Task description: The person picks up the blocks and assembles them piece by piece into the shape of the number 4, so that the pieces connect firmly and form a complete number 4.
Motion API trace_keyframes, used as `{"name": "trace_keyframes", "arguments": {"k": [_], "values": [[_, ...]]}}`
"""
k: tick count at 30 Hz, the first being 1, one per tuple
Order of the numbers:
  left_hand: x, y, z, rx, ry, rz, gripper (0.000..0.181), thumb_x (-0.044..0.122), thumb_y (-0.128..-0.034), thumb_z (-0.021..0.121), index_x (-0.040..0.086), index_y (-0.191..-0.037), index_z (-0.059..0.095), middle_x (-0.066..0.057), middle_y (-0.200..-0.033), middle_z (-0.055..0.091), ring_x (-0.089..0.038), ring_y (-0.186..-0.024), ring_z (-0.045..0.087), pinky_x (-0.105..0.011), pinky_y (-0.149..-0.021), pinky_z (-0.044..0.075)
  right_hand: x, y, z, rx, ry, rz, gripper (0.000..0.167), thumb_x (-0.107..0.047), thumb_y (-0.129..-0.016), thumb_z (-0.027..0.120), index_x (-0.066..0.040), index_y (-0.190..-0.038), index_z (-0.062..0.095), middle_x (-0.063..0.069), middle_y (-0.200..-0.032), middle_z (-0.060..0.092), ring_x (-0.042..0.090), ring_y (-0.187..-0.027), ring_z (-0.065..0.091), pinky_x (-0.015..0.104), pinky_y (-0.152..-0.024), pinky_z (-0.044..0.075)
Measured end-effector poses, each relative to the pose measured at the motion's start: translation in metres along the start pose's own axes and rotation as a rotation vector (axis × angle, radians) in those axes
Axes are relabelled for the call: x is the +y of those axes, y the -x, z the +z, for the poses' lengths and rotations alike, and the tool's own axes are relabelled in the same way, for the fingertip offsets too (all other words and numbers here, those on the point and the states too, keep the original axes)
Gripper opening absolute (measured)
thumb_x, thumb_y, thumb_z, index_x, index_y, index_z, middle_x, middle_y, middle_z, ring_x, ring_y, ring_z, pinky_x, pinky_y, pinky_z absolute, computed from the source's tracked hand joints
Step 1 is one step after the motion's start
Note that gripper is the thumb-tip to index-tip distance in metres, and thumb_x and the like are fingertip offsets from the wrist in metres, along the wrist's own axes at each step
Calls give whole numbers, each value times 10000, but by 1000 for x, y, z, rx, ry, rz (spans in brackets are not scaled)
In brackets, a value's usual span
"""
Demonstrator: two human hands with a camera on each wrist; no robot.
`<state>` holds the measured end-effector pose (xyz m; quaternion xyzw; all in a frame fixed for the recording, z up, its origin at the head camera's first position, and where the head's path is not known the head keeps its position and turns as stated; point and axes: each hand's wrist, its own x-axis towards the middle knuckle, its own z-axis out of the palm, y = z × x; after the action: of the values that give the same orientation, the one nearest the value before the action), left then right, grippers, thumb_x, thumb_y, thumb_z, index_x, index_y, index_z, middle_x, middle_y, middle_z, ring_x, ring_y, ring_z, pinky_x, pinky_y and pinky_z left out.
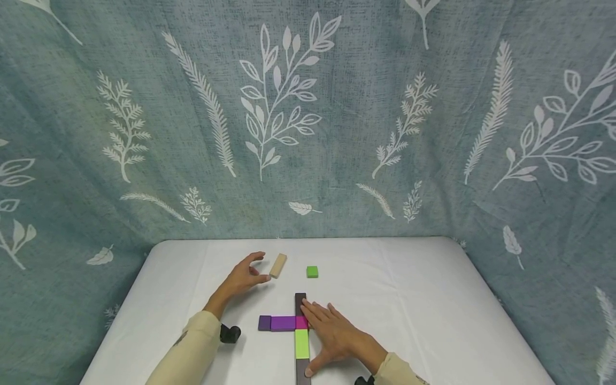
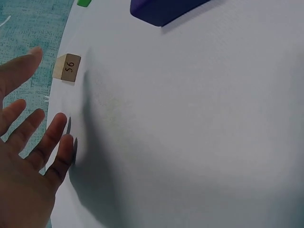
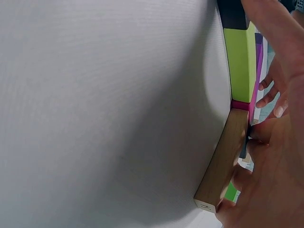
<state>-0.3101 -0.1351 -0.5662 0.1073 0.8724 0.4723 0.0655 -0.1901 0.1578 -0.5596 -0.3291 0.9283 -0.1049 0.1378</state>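
My left hand [image 1: 243, 276] is just left of a bare wooden block [image 1: 278, 266], thumb and fingers spread apart with nothing between them. In the left wrist view, the wooden block [image 2: 68, 67] shows a number on its end. My right hand [image 1: 334, 334] lies along the right side of a column of blocks. Its fingertips touch the far dark block [image 1: 300, 302] and its thumb rests on the near dark grey block [image 1: 302, 368]. Between these are a magenta block [image 1: 301, 322] and a lime block [image 1: 301, 343]. A purple block [image 1: 283, 323] extends left from the magenta one, ending at a dark purple block [image 1: 264, 323].
A small green block [image 1: 312, 271] sits apart, beyond the column. Everything lies on a white-covered table [image 1: 423, 299], with a patterned teal curtain [image 1: 337, 133] behind and at the sides.
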Motion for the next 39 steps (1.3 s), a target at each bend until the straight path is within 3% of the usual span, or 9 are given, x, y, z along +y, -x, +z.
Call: {"name": "trace_keyframes", "arguments": {"k": [10,17,31,35,39], "values": [[8,-8,5,-16,-4,27,699,162,-879,802,73,-1489,472,-167,-1452,530,-208,-939,576,-356,-750,480,1,1,2,5,9,3,1386,-838,-590,749,-77,-1614,208,63,-1681,179,274,-1520,211,536,-1199,174],[9,-15,10,-36,-37,-9,760,180,-831,846,84,-1489,478,-144,-1457,526,-168,-856,551,-320,-689,461,1,1,4,15,-4,-8,1378,-821,-596,763,-73,-1612,209,68,-1679,187,274,-1518,219,545,-1196,181],[20,-23,11,-120,-130,4,887,159,-775,882,83,-1531,424,-193,-1503,450,-228,-934,569,-415,-824,501,-1,1,4,9,-24,-8,1368,-817,-605,760,-79,-1615,205,59,-1681,184,263,-1523,204,542,-1199,168],[22,-26,11,-138,-180,33,920,137,-756,890,42,-1533,406,-237,-1504,436,-337,-1095,583,-501,-967,475,-1,0,4,7,-15,-1,1373,-817,-597,763,-85,-1616,206,51,-1683,175,261,-1524,199,536,-1202,163],[25,-32,12,-156,-222,54,965,118,-735,897,8,-1539,376,-259,-1530,402,-429,-1357,432,-551,-1134,318,0,0,3,9,-8,10,1376,-812,-595,770,-87,-1617,203,49,-1683,175,259,-1524,198,526,-1205,155]]}}
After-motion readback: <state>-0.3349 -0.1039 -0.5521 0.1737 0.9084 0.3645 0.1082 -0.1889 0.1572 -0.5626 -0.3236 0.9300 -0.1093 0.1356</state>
